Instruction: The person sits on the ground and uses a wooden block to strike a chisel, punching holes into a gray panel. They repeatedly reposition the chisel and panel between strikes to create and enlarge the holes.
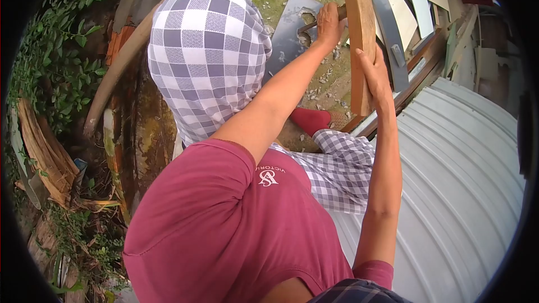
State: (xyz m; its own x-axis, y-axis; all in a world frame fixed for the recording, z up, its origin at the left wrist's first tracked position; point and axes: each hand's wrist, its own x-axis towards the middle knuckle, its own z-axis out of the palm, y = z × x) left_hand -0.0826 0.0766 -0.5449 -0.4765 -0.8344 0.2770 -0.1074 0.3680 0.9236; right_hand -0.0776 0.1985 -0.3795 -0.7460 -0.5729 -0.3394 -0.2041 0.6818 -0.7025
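Observation:
My left hand (330, 27) is closed around a thin dark handle (307, 27); the tool's other end is hidden behind the wood. My right hand (375, 78) grips a thick brown wooden block (361, 33) near its lower half, the thumb lying across its face. The block's upper part stands right beside my left fist. Under the left hand, a grey board (286, 36) with a ragged hole lies on the ground. My raised knee in checked trousers (210, 39) is left of my arms, and a foot in a red sock (311, 120) rests below the block.
Pale and grey board offcuts (396, 14) lie piled at the upper right. Ribbed metal sheeting (449, 191) covers the right side. Small chips (325, 76) litter the mossy ground. A long wooden pole (120, 73), split wood (48, 151) and green plants (62, 39) are on the left.

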